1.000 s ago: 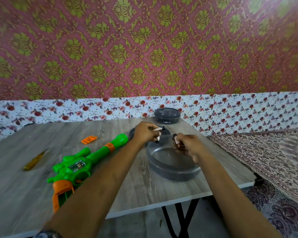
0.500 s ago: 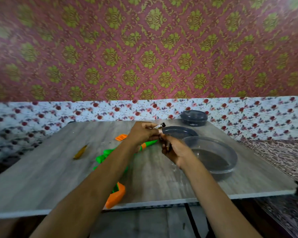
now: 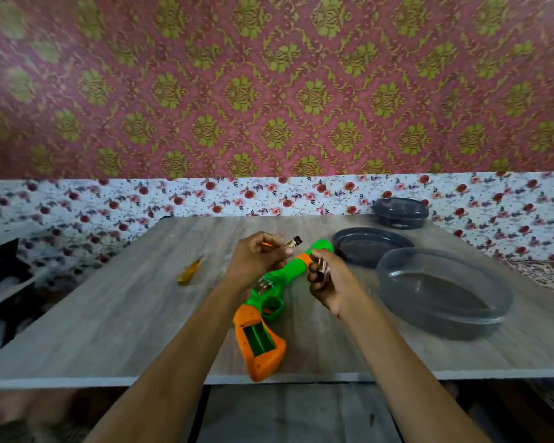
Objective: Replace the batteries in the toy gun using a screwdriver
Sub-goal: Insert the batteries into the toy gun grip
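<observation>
A green and orange toy gun (image 3: 271, 310) lies on the table, its orange grip toward me with the battery bay uncovered. Above its barrel my left hand (image 3: 255, 260) pinches a battery (image 3: 292, 243) between the fingertips. My right hand (image 3: 331, 282) is just to the right, closed around other batteries (image 3: 322, 269). A yellow-handled screwdriver (image 3: 190, 272) rests on the table to the left of the hands. A sliver of orange shows behind my left fingers; I cannot tell what it is.
A grey wooden table (image 3: 115, 318) runs to a near edge just below the gun. On the right stand an open dark round container (image 3: 442, 290), its lid (image 3: 370, 246) behind it, and a closed container (image 3: 399, 213) at the back. A floral wall borders the far side.
Both hands came left from over the open container to above the gun, each still holding batteries. The view swung left, so the containers now sit at the right.
</observation>
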`<state>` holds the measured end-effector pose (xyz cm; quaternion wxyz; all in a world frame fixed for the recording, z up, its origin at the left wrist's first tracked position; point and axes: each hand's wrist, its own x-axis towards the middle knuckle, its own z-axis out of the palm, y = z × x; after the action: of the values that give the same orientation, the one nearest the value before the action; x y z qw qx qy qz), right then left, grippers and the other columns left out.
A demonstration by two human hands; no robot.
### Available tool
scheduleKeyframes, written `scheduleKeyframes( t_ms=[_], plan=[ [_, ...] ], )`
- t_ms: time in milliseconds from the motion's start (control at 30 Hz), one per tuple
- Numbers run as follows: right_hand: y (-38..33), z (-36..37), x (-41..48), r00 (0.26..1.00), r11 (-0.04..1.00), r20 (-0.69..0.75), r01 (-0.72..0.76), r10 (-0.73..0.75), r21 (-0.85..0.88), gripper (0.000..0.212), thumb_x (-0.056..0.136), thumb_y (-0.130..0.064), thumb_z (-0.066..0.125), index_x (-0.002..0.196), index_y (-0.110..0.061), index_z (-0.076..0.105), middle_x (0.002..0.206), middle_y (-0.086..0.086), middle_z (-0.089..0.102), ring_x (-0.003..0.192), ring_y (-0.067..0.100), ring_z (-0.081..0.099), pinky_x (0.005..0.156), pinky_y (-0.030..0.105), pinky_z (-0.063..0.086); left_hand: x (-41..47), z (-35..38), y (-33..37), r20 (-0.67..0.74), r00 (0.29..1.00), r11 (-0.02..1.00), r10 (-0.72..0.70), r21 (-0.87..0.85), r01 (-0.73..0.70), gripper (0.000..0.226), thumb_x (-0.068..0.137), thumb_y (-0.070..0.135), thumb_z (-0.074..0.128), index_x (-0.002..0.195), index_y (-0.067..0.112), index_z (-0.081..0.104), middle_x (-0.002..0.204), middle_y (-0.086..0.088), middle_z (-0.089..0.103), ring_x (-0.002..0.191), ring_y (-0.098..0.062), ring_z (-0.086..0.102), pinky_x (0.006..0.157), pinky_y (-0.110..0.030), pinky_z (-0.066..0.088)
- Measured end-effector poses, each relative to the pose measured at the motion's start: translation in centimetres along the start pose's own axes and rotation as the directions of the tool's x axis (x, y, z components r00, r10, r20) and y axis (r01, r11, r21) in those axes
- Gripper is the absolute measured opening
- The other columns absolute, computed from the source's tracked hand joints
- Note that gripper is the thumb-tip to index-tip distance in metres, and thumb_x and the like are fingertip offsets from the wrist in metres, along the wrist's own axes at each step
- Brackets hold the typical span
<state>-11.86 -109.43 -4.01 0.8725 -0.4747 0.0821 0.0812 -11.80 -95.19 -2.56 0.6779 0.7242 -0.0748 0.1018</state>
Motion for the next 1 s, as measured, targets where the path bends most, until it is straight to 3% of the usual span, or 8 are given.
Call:
scheduleKeyframes(
  t_ms=[167, 233, 367, 533, 700, 867, 1000],
  plan=[
    [1.2, 0.9, 2.9, 0.984, 0.972, -0.045, 0.163, -0.173, -0.169, 0.022, 0.084, -0.011, 0.065, 0.066, -0.016, 0.052, 0.042, -0.006, 0.045, 0.030, 0.003, 0.037, 0.031, 0.012, 0.023, 1.5, -2.1, -1.8, -0.019, 1.000, 0.983, 0.013, -0.184, -0.017, 0.014, 0.088, -0.002, 0.059, 0.096, 0.005, 0.067, 0.068, 0.003, 0.069, 0.063, -0.005, 0.064, 0.069, -0.019, 0.055],
    [2.5, 0.8, 3.9, 0.976, 0.953, -0.030, 0.205, -0.217, -0.224, 0.020, 0.084, -0.017, 0.067, 0.068, -0.016, 0.054, 0.045, -0.005, 0.044, 0.031, 0.003, 0.035, 0.032, 0.013, 0.024, 1.2, -2.5, -3.0, -0.050, 0.999, 0.962, 0.015, -0.272, -0.028, 0.018, 0.089, -0.005, 0.055, 0.096, 0.008, 0.065, 0.066, 0.003, 0.067, 0.060, -0.005, 0.062, 0.065, -0.017, 0.055],
    [3.5, 0.6, 5.3, 0.964, 0.915, 0.054, 0.264, -0.260, -0.304, 0.016, 0.084, -0.027, 0.066, 0.078, -0.017, 0.054, 0.044, -0.007, 0.037, 0.033, 0.003, 0.029, 0.034, 0.015, 0.021, 1.6, -3.0, -4.0, -0.126, 0.988, 0.951, 0.094, -0.281, -0.126, 0.023, 0.085, -0.005, 0.061, 0.096, 0.015, 0.057, 0.067, 0.003, 0.068, 0.060, -0.008, 0.063, 0.060, -0.018, 0.054],
    [3.1, 0.4, 5.4, 0.961, 0.936, 0.153, 0.260, -0.228, -0.238, 0.018, 0.086, -0.027, 0.062, 0.088, -0.012, 0.053, 0.039, -0.009, 0.031, 0.031, 0.002, 0.023, 0.032, 0.013, 0.017, 1.7, -2.8, -4.0, -0.111, 0.986, 0.962, 0.121, -0.230, -0.144, 0.015, 0.082, -0.003, 0.065, 0.083, 0.010, 0.058, 0.065, 0.004, 0.069, 0.061, -0.008, 0.064, 0.059, -0.017, 0.053],
    [3.4, 1.0, 4.1, 0.937, 0.894, 0.274, 0.304, -0.217, -0.330, 0.023, 0.080, -0.019, 0.070, 0.068, -0.014, 0.051, 0.040, -0.008, 0.031, 0.031, 0.002, 0.023, 0.033, 0.013, 0.018, 1.3, -2.8, -4.2, -0.090, 0.986, 0.967, 0.140, -0.201, -0.155, 0.011, 0.082, -0.004, 0.065, 0.082, 0.007, 0.062, 0.065, 0.004, 0.071, 0.061, -0.005, 0.065, 0.059, -0.016, 0.052],
    [3.3, 0.7, 3.2, 0.930, 0.891, 0.282, 0.324, -0.237, -0.318, 0.018, 0.084, -0.004, 0.062, 0.068, -0.012, 0.061, 0.038, -0.008, 0.050, 0.028, 0.000, 0.027, 0.031, 0.012, 0.021, 0.9, -2.4, -4.0, -0.039, 0.985, 0.969, 0.169, -0.177, -0.173, 0.014, 0.087, -0.001, 0.059, 0.085, 0.010, 0.068, 0.069, 0.007, 0.072, 0.066, -0.002, 0.066, 0.063, -0.014, 0.052],
    [3.3, 0.2, 3.6, 0.936, 0.909, 0.201, 0.334, -0.288, -0.250, 0.022, 0.084, -0.004, 0.062, 0.066, -0.016, 0.062, 0.050, -0.005, 0.061, 0.026, 0.002, 0.025, 0.031, 0.010, 0.018, 1.2, -3.4, -4.4, -0.231, 0.943, 0.971, 0.239, 0.045, -0.235, 0.014, 0.090, 0.007, 0.059, 0.085, 0.016, 0.068, 0.067, 0.009, 0.067, 0.059, 0.000, 0.061, 0.056, -0.018, 0.049]
  ],
)
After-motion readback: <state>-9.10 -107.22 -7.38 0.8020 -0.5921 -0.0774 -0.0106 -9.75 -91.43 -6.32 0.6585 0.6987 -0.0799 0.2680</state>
